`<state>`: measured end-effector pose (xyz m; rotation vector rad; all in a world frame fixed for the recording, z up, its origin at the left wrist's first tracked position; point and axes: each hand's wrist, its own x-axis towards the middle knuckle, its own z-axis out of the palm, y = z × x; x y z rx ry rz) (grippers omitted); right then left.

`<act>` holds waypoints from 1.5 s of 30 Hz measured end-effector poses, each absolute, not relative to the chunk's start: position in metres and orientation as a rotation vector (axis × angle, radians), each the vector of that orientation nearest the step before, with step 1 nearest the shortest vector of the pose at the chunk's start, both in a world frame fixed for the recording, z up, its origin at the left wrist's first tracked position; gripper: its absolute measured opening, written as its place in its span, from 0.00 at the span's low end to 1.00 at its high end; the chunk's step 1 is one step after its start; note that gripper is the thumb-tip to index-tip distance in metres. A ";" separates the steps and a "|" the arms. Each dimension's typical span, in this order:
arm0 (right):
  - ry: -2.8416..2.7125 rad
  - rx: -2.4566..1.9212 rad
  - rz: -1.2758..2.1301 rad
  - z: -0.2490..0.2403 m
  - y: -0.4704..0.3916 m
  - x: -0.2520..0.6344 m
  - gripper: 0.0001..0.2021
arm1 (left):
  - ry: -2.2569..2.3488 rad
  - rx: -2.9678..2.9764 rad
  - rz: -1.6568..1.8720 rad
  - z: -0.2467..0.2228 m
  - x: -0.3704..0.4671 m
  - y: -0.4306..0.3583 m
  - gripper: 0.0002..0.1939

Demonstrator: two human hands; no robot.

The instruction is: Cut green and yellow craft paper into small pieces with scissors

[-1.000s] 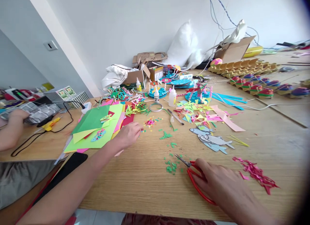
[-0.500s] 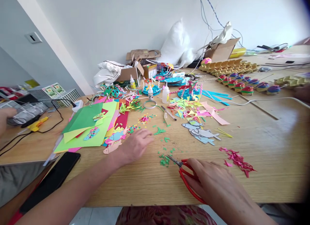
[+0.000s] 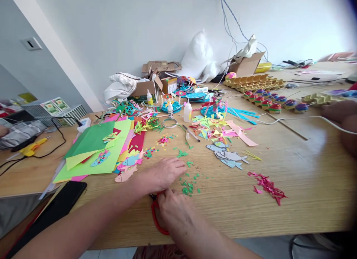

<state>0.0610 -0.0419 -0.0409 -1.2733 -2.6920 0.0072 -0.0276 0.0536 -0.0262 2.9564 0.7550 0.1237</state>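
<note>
My right hand (image 3: 178,209) is closed round red-handled scissors (image 3: 159,224), low over the front of the table. Their metal tip shows only in part, close under my left wrist. My left hand (image 3: 169,172) is palm down just above and beyond it, fingers loosely stretched out, with nothing visible in them. Small green paper scraps (image 3: 189,187) lie right of both hands, and larger green clippings (image 3: 182,153) lie beyond my left fingertips. A pile of dark pink paper strips (image 3: 269,187) rests farther right.
Paper fish (image 3: 230,155) lie right of centre. Coloured sheets (image 3: 89,143) and a black phone (image 3: 60,207) are at left. Glue bottles (image 3: 187,112), a tape ring (image 3: 169,123) and paper scraps stand or lie behind. Egg cartons (image 3: 253,84) and a white cable (image 3: 292,119) are at right, near another person's hand.
My right hand has carried the scissors left, away from the green scraps and in beside my left wrist. My left hand has shifted slightly right. The view has turned a little.
</note>
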 end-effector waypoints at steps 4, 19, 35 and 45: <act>-2.711 -1.262 0.069 -0.035 -0.037 0.055 0.07 | 0.694 3.019 0.042 -0.028 -0.023 0.061 0.16; -2.568 -1.264 0.174 -0.058 -0.042 0.135 0.27 | 0.882 3.023 0.249 -0.033 -0.036 0.082 0.17; -2.453 -1.599 -0.121 -0.057 -0.042 0.180 0.23 | 1.020 2.893 0.702 -0.014 -0.066 0.033 0.17; -2.519 -1.427 0.141 -0.053 -0.012 0.128 0.26 | 1.121 2.736 0.969 -0.040 -0.072 0.041 0.18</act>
